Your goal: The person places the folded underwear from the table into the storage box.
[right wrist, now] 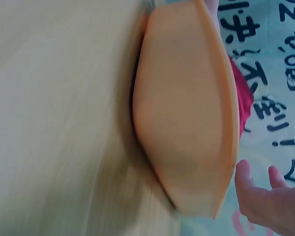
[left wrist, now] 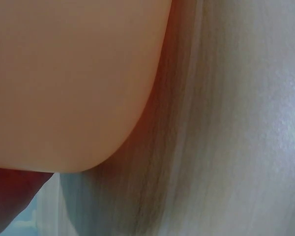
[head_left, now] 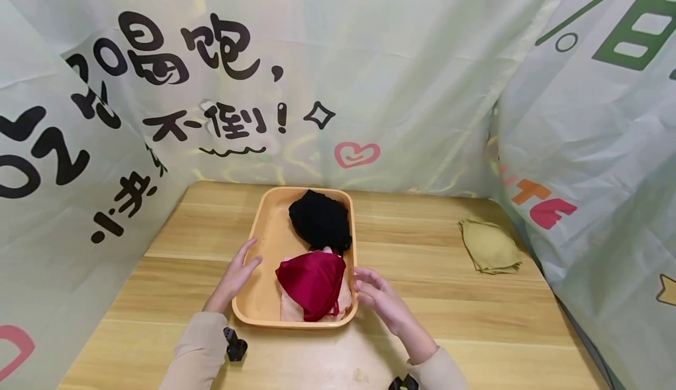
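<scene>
An orange plastic tray (head_left: 266, 284) stands on the wooden table. A bundled black cloth (head_left: 319, 220) lies in its far right part. Nearer the front, a shiny dark red cloth (head_left: 311, 281) with thin cords lies over a pale pink cloth (head_left: 292, 311). My left hand (head_left: 235, 275) is at the tray's left rim with fingers spread; in the left wrist view, the tray's outer wall (left wrist: 69, 88) hides most of it. Beside the right rim is my right hand (head_left: 388, 308), its fingers loosely bent and fingertips close to the edge; contact is hard to tell.
A folded khaki cloth (head_left: 491, 246) lies on the table's right side. Printed fabric curtains (head_left: 422, 85) surround the table at the back and both sides. Black wrist devices (head_left: 235, 346) are by both sleeves.
</scene>
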The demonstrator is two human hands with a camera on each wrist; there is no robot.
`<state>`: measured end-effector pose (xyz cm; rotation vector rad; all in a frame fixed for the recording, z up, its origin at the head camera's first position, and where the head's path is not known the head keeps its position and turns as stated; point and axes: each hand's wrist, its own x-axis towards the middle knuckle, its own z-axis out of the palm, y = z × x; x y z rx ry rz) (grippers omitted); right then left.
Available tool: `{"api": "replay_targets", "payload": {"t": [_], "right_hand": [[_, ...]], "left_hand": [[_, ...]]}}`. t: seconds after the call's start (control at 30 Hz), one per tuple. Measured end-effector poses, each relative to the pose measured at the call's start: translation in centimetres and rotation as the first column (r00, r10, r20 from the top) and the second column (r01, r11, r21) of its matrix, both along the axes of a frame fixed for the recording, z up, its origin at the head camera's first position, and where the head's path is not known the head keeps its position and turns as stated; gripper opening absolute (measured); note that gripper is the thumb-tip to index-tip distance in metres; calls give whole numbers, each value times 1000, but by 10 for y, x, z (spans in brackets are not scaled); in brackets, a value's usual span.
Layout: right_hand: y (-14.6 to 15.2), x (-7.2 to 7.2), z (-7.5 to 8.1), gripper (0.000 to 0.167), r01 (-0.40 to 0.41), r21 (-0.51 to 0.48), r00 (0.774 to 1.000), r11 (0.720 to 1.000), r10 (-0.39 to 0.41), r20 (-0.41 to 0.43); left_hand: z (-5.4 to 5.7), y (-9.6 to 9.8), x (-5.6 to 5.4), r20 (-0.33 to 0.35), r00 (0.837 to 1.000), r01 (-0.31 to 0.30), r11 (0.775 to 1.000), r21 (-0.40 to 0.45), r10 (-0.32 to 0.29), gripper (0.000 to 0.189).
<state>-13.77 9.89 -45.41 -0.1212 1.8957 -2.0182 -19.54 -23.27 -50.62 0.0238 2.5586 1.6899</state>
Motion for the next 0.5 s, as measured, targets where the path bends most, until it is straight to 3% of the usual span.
{"api": "replay_targets", "payload": {"t": [0.2, 0.5], "right_hand": [[18, -9, -3, 49, 103, 38, 994, 994, -104, 19], [46, -19, -2, 48, 178, 70, 984, 982, -179, 12]], "left_hand": [[11, 2, 2, 25, 1000, 5, 999, 41, -6, 55], [-7, -1, -1, -23, 1000, -8, 1000, -10, 8, 55]]}}
